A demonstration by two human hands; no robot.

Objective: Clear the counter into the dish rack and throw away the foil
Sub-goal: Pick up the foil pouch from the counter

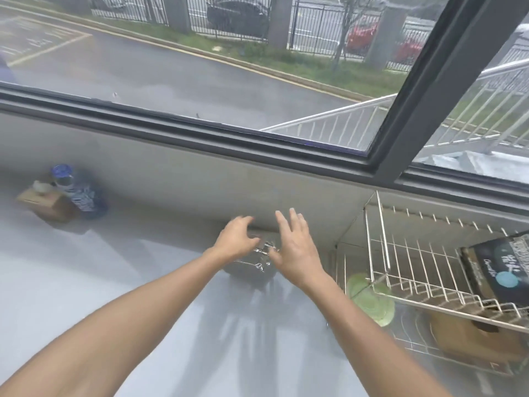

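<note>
A crumpled piece of shiny foil (264, 255) lies over a dark bowl-like object (249, 275) on the grey counter, close to the back wall. My left hand (236, 237) hovers over its left side with fingers curled, fingertips at the foil. My right hand (294, 247) is spread open just to its right, thumb near the foil. Whether either hand grips the foil is unclear. The white wire dish rack (380, 253) stands at the right, two tiers high.
In the rack are a green plate (369, 299), a dark box (498, 267) on the upper tier and a brown item (469, 336) below. A blue-capped bottle (77, 193) and a small cardboard box (45, 203) stand far left. A window runs behind.
</note>
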